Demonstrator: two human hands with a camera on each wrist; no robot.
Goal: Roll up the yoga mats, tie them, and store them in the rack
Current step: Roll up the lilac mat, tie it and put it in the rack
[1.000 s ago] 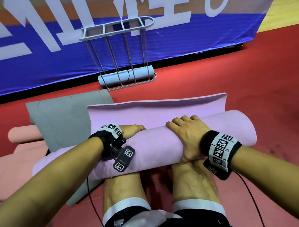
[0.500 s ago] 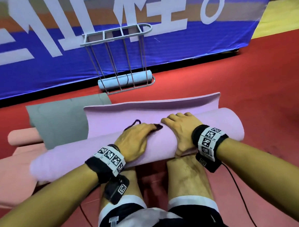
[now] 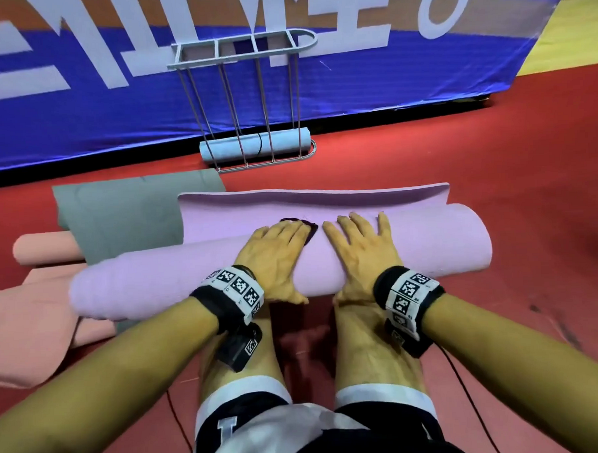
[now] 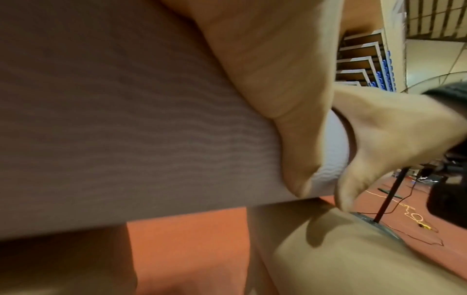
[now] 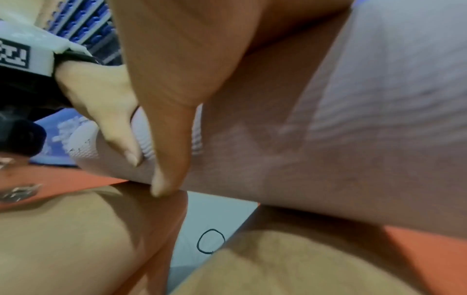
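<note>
Both hands have slid together toward the middle of the roll since a second ago, when they sat well apart; the left hand now lies flat on top of the purple mat, fingers straight and close together, thumb hooked down the near side; a dark band shows at its fingertips, and whether the fingers pinch it cannot be told; the right hand presses just beside it, fingers spread wide over the roll, thumb down the near face; both hold nothing else.

Most of the purple mat is rolled and lies across the red floor in front of the person's knees, with a short flat tail still unrolled on the far side; beyond it stands the metal rack against the blue banner, a light blue rolled mat lying in its base; a grey mat lies flat to the left, touching the purple one, and a pink mat lies partly rolled at the left edge.
</note>
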